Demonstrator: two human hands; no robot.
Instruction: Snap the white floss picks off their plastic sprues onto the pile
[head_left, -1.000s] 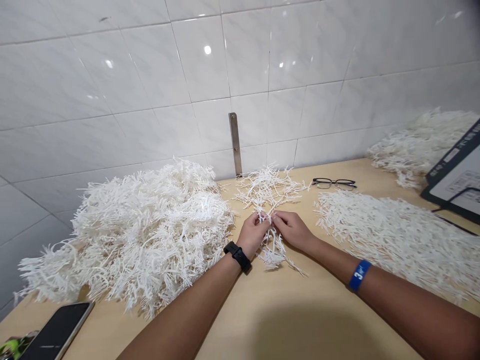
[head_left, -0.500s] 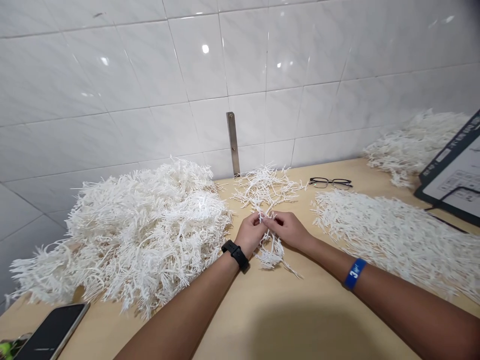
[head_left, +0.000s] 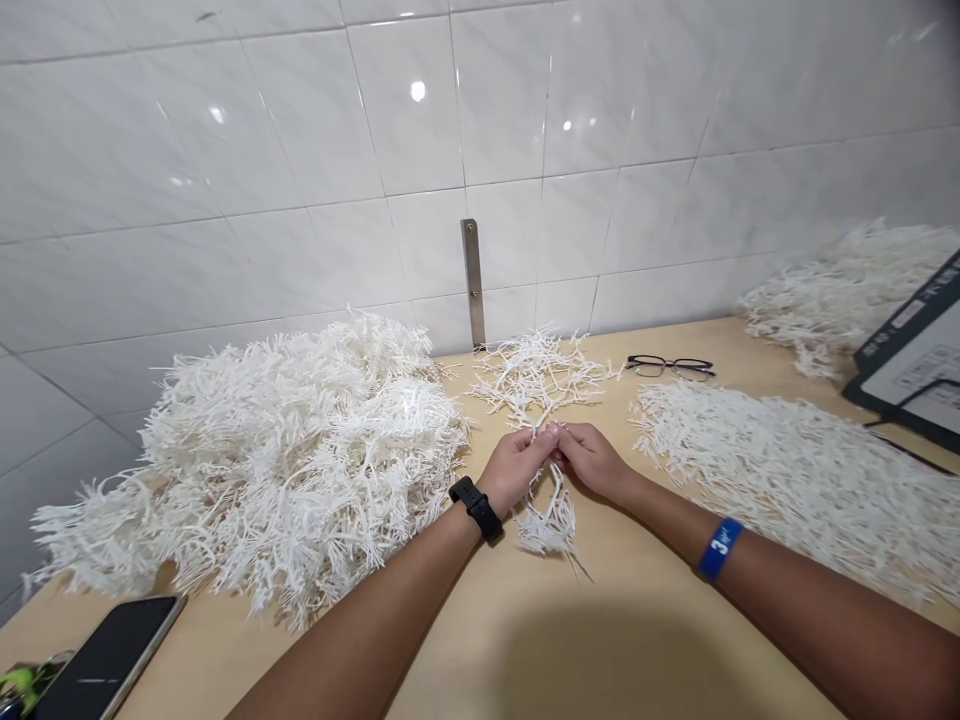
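My left hand point(head_left: 516, 467), with a black watch on its wrist, and my right hand point(head_left: 594, 460), with a blue wristband, meet at the middle of a wooden table point(head_left: 615, 640). Both pinch the same white branched plastic piece point(head_left: 550, 510), whose lower part hangs down onto the table beneath my fingers. Just beyond my hands lies a small loose heap of such pieces point(head_left: 536, 372). A big tangled pile point(head_left: 285, 450) is at my left. A flatter spread pile point(head_left: 795, 475) lies at my right.
Black-rimmed glasses point(head_left: 669, 366) lie near the tiled wall. A phone point(head_left: 105, 660) rests at the near left corner. A dark clipboard point(head_left: 911, 365) stands at the right, with another white pile point(head_left: 840, 290) behind it. A metal strip point(head_left: 472, 282) is fixed to the wall.
My fingertips have drawn closer together on the white piece, and its hanging strands have bunched and shifted slightly under my hands. The view shifted a little.
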